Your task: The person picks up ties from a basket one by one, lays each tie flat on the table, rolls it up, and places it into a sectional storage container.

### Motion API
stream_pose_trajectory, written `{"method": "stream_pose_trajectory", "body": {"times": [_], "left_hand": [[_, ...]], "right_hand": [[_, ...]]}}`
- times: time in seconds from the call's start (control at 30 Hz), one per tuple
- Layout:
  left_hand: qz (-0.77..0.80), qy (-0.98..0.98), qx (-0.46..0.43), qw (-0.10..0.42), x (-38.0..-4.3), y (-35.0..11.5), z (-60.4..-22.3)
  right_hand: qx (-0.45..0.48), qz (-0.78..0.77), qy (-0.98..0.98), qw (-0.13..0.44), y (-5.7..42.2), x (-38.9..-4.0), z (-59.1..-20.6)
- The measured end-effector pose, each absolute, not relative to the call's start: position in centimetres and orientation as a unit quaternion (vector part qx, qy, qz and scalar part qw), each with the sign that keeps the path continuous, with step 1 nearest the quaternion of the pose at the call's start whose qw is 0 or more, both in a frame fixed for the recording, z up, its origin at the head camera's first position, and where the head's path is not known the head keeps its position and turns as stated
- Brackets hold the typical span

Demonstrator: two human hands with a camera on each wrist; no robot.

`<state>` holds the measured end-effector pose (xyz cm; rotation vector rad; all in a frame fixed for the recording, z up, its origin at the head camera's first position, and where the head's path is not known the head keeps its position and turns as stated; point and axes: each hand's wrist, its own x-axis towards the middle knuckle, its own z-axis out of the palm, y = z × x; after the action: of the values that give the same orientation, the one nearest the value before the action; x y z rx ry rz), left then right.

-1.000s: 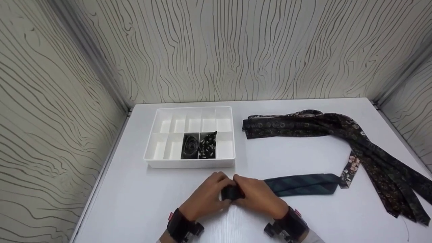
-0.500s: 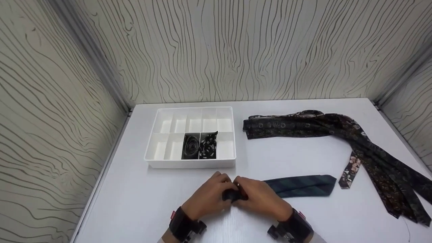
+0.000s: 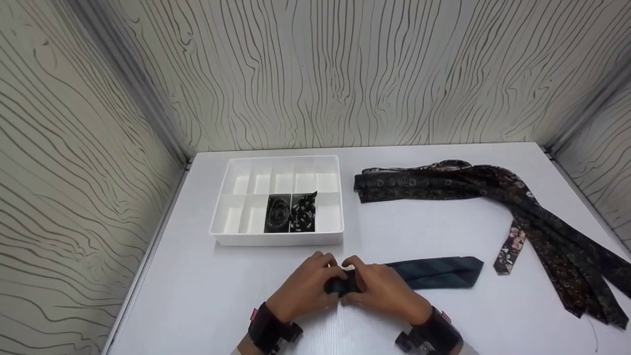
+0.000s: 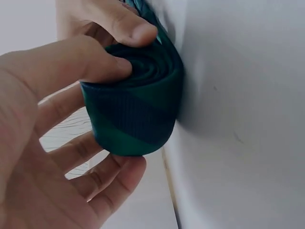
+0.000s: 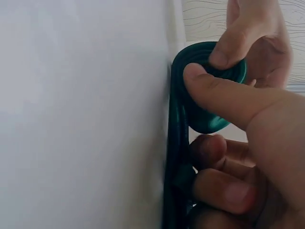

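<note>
Bench (image 3: 424, 229): white.
Dark patterned ties (image 3: 500, 190): heaped at right, trailing toward the near corner.
White box (image 3: 278, 240): at left, with ten compartments (image 3: 255, 219).
Green-and-blue tie (image 3: 438, 273): just before the box, wound into a coil (image 4: 138, 117) at left, stretched out to the right.
Left grip (image 3: 305, 287): pinching the coil.
Right grip (image 3: 385, 292): pinching it from the right.
Rolled ties (image 3: 278, 214): side by side in the box's front row.

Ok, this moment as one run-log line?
left grip: pinches striped tie's roll | right grip: thumb on roll | tail: unrolled on table | box: two rolled ties | loose ties: right of box
</note>
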<state>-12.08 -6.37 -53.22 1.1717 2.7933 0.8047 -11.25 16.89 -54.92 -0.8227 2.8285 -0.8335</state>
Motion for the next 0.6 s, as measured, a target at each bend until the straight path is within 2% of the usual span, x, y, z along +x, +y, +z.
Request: {"method": "stream_pose_trajectory", "body": {"times": [0.17, 0.4, 0.6], "left_hand": [[0.257, 0.891, 0.375, 0.008, -11.97, -6.24, -53.27], [0.243, 0.895, 0.375, 0.004, -11.8, -6.31, -53.17], [0.236, 0.896, 0.375, 0.008, -11.93, -5.81, -52.93]], "right_hand": [[-0.28, -0.305, 0.908, 0.055, 17.01, -11.43, -55.02], [-0.266, -0.349, 0.89, 0.127, 17.25, -11.62, -54.58], [-0.26, -0.31, 0.908, 0.105, 17.21, -11.48, -54.45]]}}
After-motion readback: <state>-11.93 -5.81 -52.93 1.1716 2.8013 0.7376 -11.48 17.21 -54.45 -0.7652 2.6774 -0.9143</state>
